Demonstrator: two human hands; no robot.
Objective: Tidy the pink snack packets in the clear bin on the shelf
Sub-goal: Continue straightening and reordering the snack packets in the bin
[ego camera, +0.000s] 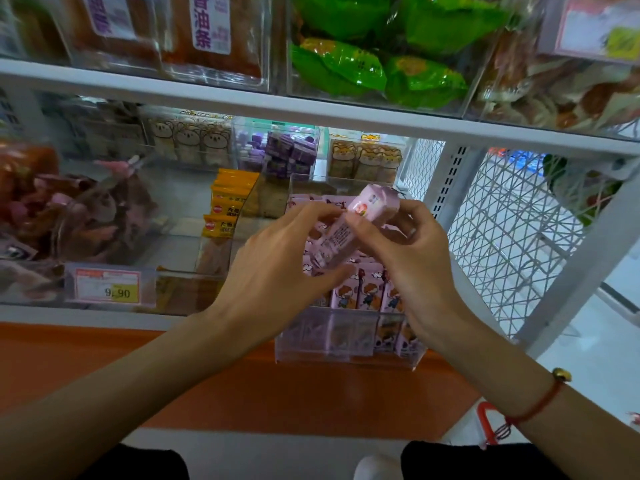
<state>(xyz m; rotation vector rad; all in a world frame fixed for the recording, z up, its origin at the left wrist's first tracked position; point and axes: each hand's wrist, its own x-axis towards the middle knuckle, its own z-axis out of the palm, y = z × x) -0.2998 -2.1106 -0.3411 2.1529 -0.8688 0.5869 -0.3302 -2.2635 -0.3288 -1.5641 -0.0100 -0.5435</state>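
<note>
We hold one pink packet in both hands, left hand and right hand, at centre frame. It sits above the clear bin, probably for realignment with the upright rows.

Two hands, 1 pink packet held up, approx. 3 pink packets visible upright in 1 clear bin, 4 green packs above.

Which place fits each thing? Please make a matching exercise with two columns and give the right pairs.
Things:
1. pink snack packet
2. green packets
3. price tag
4. red string bracelet

Places:
A. upper shelf
B. right wrist
C. held in both hands, over the clear bin
D. front of the lower shelf, left

Pairs: 1-C, 2-A, 3-D, 4-B
</note>
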